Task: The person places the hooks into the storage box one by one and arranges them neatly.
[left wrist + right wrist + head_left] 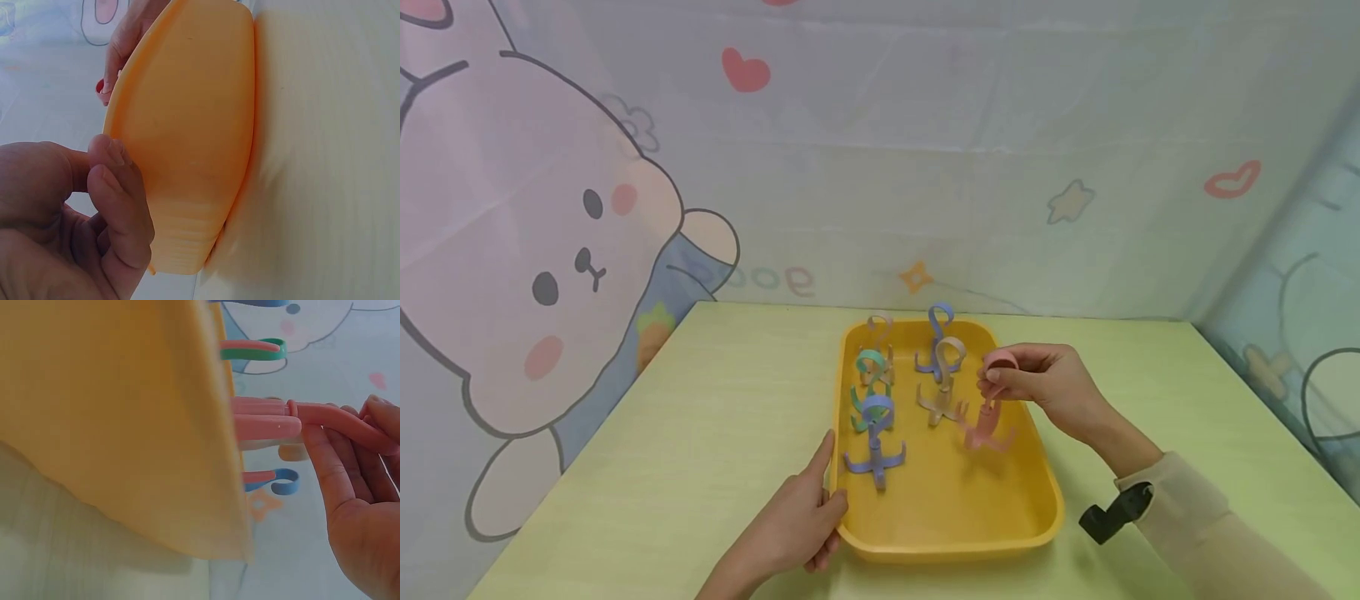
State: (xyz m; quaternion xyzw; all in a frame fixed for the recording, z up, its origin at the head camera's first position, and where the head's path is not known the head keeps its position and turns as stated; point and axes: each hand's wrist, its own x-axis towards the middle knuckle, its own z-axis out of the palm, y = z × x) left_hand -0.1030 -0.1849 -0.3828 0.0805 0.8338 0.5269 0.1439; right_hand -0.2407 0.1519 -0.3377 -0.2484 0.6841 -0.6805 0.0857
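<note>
My right hand [1063, 387] pinches the curved top of a pink plastic multi-prong hook [982, 431] above the right side of the yellow tray [955, 521]. In the right wrist view, the pink hook [325, 415] extends from the fingertips to behind the tray's rim. With thumb and fingers, my left hand [790, 517] holds the tray's left rim near the front corner. Inside the tray stand a blue-purple hook [876, 458], a green hook [871, 400], a beige hook [942, 400], a pale hook [878, 358] and another blue-purple hook [937, 354], loops upward.
A pale yellow-green table [722, 392] surrounds the tray. Behind it hangs a printed cloth [880, 183] with a cartoon animal and hearts. A black strap device [1116, 510] sits on my right wrist.
</note>
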